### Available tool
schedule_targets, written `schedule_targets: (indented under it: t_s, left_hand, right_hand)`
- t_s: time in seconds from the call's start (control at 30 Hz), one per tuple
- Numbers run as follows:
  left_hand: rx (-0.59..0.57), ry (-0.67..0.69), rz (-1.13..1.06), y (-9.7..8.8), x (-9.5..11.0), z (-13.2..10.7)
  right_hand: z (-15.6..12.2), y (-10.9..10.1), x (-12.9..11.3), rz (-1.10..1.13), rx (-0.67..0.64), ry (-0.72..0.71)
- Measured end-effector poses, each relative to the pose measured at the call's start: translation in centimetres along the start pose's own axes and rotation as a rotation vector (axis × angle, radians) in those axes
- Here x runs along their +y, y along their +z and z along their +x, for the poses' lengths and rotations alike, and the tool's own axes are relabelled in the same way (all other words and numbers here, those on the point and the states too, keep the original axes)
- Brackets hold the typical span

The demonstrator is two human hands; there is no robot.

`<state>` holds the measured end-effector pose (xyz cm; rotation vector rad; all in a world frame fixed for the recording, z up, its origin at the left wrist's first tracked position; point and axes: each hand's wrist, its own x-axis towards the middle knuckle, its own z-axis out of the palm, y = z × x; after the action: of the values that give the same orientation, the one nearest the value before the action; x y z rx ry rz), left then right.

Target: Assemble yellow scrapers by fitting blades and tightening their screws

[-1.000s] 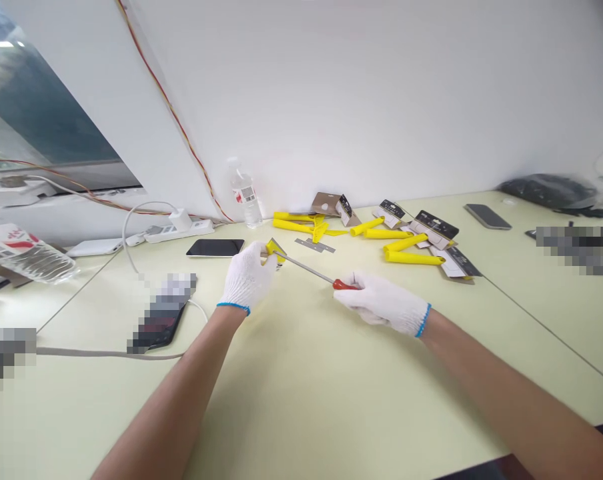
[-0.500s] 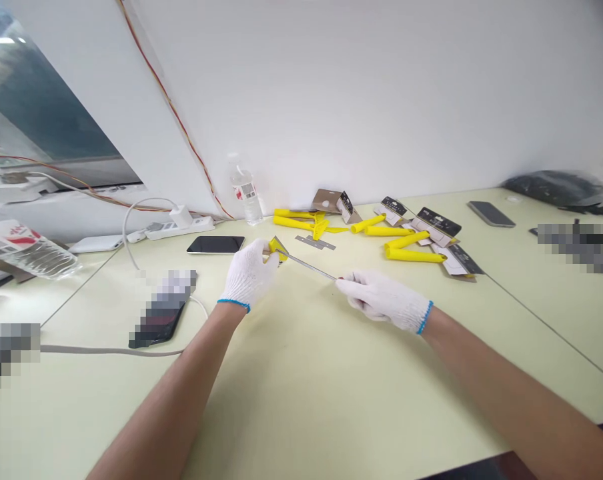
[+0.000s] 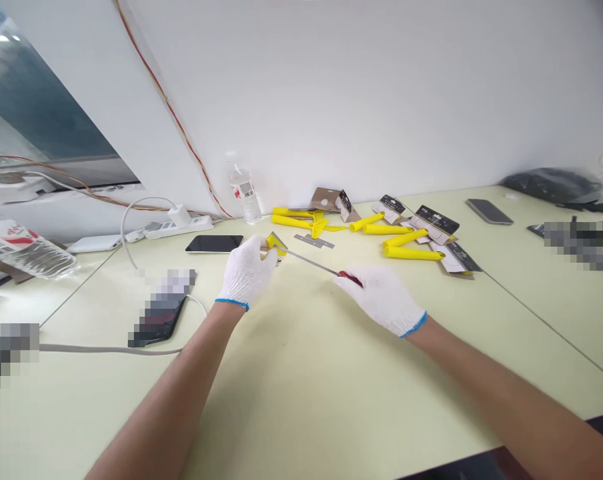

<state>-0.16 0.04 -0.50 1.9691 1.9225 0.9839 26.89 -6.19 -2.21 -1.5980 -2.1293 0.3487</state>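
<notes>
White knit gloves with blue cuffs cover both hands. My left hand (image 3: 246, 270) is closed around a yellow scraper (image 3: 276, 243), whose head with a grey blade edge points up and right. My right hand (image 3: 374, 297) grips a screwdriver (image 3: 309, 259) by its red handle. The long metal shaft reaches left, its tip meeting the scraper head; the exact contact is too small to make out. Behind the hands, several flat metal blades (image 3: 314, 241) lie on the table beside more yellow scrapers (image 3: 294, 221).
Yellow handles (image 3: 406, 252) and folded cardboard packages (image 3: 434, 225) lie at the back right. A water bottle (image 3: 245, 193) stands by the wall. Phones lie on the table, a black one (image 3: 214, 244) left of my left hand and a grey one (image 3: 488, 211) at right. A power strip (image 3: 181, 226) sits at the back left.
My right hand has turned on the screwdriver, so more of the red handle shows. The left hand holds the scraper in nearly the same place.
</notes>
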Motion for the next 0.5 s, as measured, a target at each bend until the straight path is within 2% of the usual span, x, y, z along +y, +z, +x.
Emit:
schedule_targets:
  t_s: [0.1, 0.27, 0.33, 0.4, 0.5]
  left_hand:
    - [0.000, 0.018, -0.009, -0.1, 0.1, -0.1]
    - [0.004, 0.050, 0.030, -0.2, 0.2, 0.0]
    - [0.013, 0.054, 0.021, -0.2, 0.1, 0.0]
    - [0.023, 0.053, 0.016, -0.2, 0.0, 0.0]
    - [0.044, 0.055, 0.062, -0.1, -0.2, 0.1]
  right_hand:
    - [0.2, -0.7, 0.1, 0.155, -0.110, 0.075]
    - [0.2, -1.6, -0.2, 0.524, -0.410, 0.386]
    - [0.3, -1.5, -0.2, 0.586, -0.458, 0.419]
    - [0.4, -1.0, -0.1, 0.503, -0.375, 0.355]
    - [0.5, -0.3, 0.2, 0.278, -0.126, 0.227]
